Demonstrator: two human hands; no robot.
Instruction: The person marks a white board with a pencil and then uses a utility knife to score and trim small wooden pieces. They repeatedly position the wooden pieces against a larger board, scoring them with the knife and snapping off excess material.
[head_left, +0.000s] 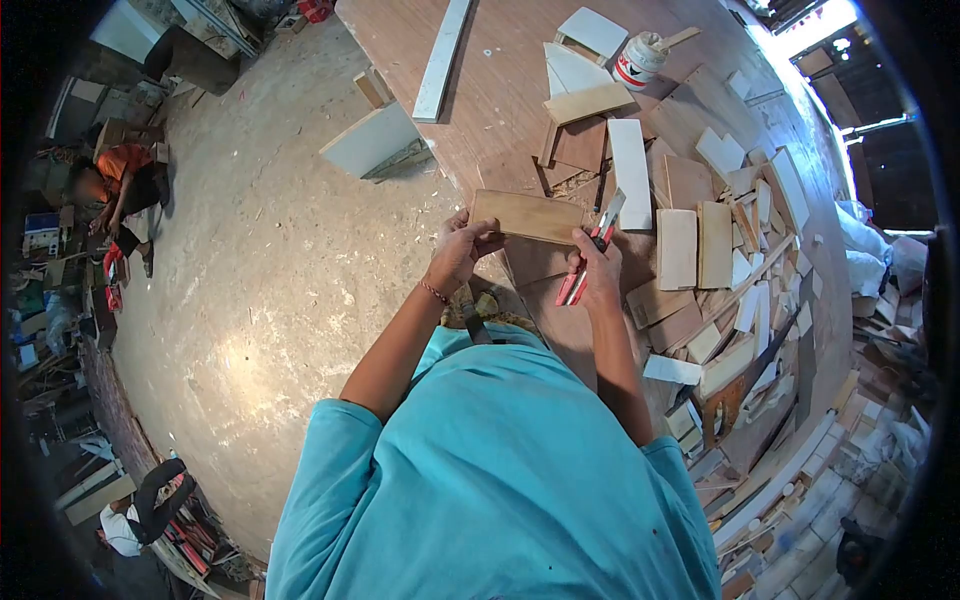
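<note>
A thin rectangular piece of wood (pixel 528 216) is held up in front of me, over the table's near edge. My left hand (pixel 462 247) pinches its left end, thumb on the face. At the right end, my right hand (pixel 598 270) is closed round a red utility knife (pixel 574 285), its blade pointing up and away from me. The fingers of that hand also touch the wood's right end. Just beyond lie a white board (pixel 630 174) and a small wooden frame-like piece (pixel 578 142) with shavings near it.
Wood offcuts (pixel 745 290) pile up on the table's right side. A white tub (pixel 640 60) with a stick across it stands at the back, and a long white strip (pixel 442 62) lies farther left. A person (pixel 125 185) sits at far left; another person (pixel 140 510) is at lower left.
</note>
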